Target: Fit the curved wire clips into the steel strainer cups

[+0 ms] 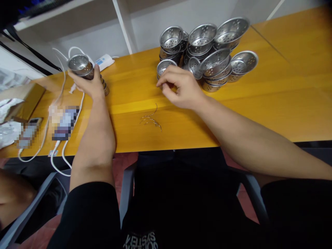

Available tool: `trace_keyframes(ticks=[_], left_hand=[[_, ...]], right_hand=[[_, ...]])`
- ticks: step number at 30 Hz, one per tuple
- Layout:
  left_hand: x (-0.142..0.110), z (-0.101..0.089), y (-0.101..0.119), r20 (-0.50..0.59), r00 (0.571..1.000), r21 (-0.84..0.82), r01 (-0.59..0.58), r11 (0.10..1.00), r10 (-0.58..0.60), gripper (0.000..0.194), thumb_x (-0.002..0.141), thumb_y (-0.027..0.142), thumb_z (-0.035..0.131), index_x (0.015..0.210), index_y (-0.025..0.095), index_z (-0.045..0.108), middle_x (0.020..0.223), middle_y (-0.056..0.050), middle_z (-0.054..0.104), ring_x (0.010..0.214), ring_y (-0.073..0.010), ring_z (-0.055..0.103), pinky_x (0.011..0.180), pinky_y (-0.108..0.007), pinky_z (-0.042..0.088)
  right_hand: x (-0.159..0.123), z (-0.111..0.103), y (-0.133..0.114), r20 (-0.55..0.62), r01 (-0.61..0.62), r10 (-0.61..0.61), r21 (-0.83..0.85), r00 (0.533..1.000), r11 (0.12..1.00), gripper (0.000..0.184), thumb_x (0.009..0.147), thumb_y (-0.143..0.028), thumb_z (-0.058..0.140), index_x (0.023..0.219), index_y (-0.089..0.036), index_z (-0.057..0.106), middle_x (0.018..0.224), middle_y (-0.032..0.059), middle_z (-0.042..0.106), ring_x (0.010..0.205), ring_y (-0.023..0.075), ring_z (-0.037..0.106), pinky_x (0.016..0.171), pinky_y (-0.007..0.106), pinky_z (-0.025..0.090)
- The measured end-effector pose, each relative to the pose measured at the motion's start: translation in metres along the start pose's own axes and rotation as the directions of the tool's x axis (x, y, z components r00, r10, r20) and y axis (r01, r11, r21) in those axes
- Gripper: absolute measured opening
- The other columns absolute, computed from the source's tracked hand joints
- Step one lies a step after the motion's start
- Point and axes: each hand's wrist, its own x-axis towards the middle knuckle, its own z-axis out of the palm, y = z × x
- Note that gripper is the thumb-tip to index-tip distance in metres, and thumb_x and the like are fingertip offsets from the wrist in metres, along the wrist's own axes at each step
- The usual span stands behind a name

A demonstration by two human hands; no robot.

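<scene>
- Silver wires [156, 123], thin and curved, lie loosely crossed on the bench [127, 133] near its front edge; too fine to count.
- Right hand [183, 88]: fingers curled nearly together before a small cup [166, 63], partly hiding it; cannot tell whether they pinch anything.
- Left hand [90, 84]: fingers wrapped around a stack of shiny, perforated metal cups [80, 65], towards the bench's left; the hand covers its middle, its base hard to make out.
- Beyond, flared cups [202, 37] crowd in stacks, some partly hidden.
</scene>
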Motion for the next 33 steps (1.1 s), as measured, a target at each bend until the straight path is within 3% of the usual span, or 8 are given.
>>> trace_keyframes(ticks=[4, 7, 10, 12, 15, 22, 27, 33], left_hand=[[0.022, 0.014, -0.013, -0.263, 0.964, 0.077, 0.071, 0.994, -0.049, 0.167, 0.059, 0.144, 0.026, 0.184, 0.034, 0.020, 0.198, 0.004, 0.055, 0.206, -0.0212, -0.011, 0.167, -0.039, -0.008], [0.048, 0.034, -0.032, -0.643, 0.757, -0.009, 0.143, 0.990, -0.116, 0.192, 0.025, 0.141, -0.007, 0.172, 0.021, 0.025, 0.191, -0.020, 0.057, 0.185, -0.0280, 0.053, 0.163, -0.036, 0.031], [0.056, 0.055, -0.036, -0.560, 0.827, -0.139, -0.031, 0.990, -0.053, 0.185, 0.034, 0.147, 0.043, 0.169, 0.020, 0.039, 0.186, -0.018, 0.060, 0.193, -0.0324, 0.036, 0.166, -0.038, 0.024], [0.047, 0.071, -0.026, -0.482, 0.875, -0.176, -0.151, 0.973, 0.048, 0.155, 0.049, 0.143, 0.059, 0.151, 0.026, 0.056, 0.158, -0.007, 0.077, 0.167, -0.0280, 0.062, 0.157, -0.042, 0.041], [0.023, 0.098, -0.009, -0.170, 0.976, -0.276, -0.178, 0.944, 0.135, 0.124, 0.058, 0.131, 0.084, 0.129, 0.032, 0.061, 0.127, 0.000, 0.082, 0.125, -0.0258, 0.076, 0.130, -0.054, 0.065], [-0.001, 0.140, -0.002, 0.036, 0.974, -0.458, -0.184, 0.869, 0.225, 0.108, 0.075, 0.119, 0.089, 0.137, 0.036, 0.061, 0.136, -0.009, 0.084, 0.131, -0.0357, 0.085, 0.128, -0.059, 0.069], [-0.003, 0.141, -0.011, 0.105, 0.966, -0.435, -0.169, 0.884, 0.237, 0.103, 0.076, 0.115, 0.094, 0.131, 0.033, 0.065, 0.128, -0.010, 0.086, 0.123, -0.0369, 0.086, 0.128, -0.065, 0.071], [-0.004, 0.146, -0.020, 0.142, 0.961, -0.424, -0.157, 0.892, 0.237, 0.105, 0.076, 0.115, 0.094, 0.132, 0.032, 0.063, 0.131, -0.012, 0.085, 0.127, -0.0384, 0.086, 0.130, -0.066, 0.068]], right_hand=[[-0.001, 0.000, 0.000, -0.002, -0.006, 0.006, -0.018, 1.000, 1.000, 0.005, 0.107, -0.033, 0.081, 0.110, -0.033, 0.086, 0.113, 0.0101, 0.084, 0.099, 0.0350, 0.076, 0.090, 0.053, 0.067], [-0.001, 0.000, 0.002, 0.001, 0.000, 0.000, -0.012, 1.000, 1.000, 0.006, 0.107, -0.033, 0.082, 0.111, -0.033, 0.086, 0.114, 0.0100, 0.084, 0.098, 0.0341, 0.075, 0.089, 0.052, 0.067], [-0.001, 0.001, 0.003, 0.003, -0.005, 0.005, -0.010, 1.000, 1.000, 0.005, 0.107, -0.033, 0.082, 0.111, -0.033, 0.086, 0.114, 0.0100, 0.084, 0.098, 0.0342, 0.075, 0.090, 0.052, 0.067], [-0.001, 0.002, 0.002, 0.006, -0.009, 0.010, -0.017, 1.000, 1.000, 0.005, 0.108, -0.034, 0.082, 0.111, -0.033, 0.085, 0.114, 0.0100, 0.084, 0.099, 0.0343, 0.075, 0.091, 0.052, 0.067], [-0.001, 0.000, -0.004, 0.026, -0.037, 0.038, -0.061, 0.999, 0.997, 0.010, 0.111, -0.035, 0.077, 0.115, -0.032, 0.086, 0.118, 0.0113, 0.084, 0.105, 0.0354, 0.076, 0.097, 0.053, 0.068], [0.002, -0.010, -0.019, 0.218, -0.117, 0.146, -0.137, 0.965, 0.984, 0.019, 0.113, -0.024, 0.070, 0.119, -0.028, 0.087, 0.123, 0.0132, 0.085, 0.114, 0.0368, 0.078, 0.110, 0.054, 0.064], [0.000, -0.003, -0.014, 0.598, -0.038, 0.064, -0.056, 0.799, 0.998, 0.017, 0.109, -0.016, 0.073, 0.120, -0.020, 0.086, 0.114, 0.0086, 0.083, 0.098, 0.0255, 0.075, 0.098, 0.040, 0.057], [0.003, 0.001, -0.021, 0.720, -0.147, 0.276, -0.238, 0.637, 0.960, 0.009, 0.110, -0.013, 0.079, 0.113, -0.019, 0.084, 0.108, 0.0071, 0.083, 0.094, 0.0231, 0.071, 0.089, 0.037, 0.052]])
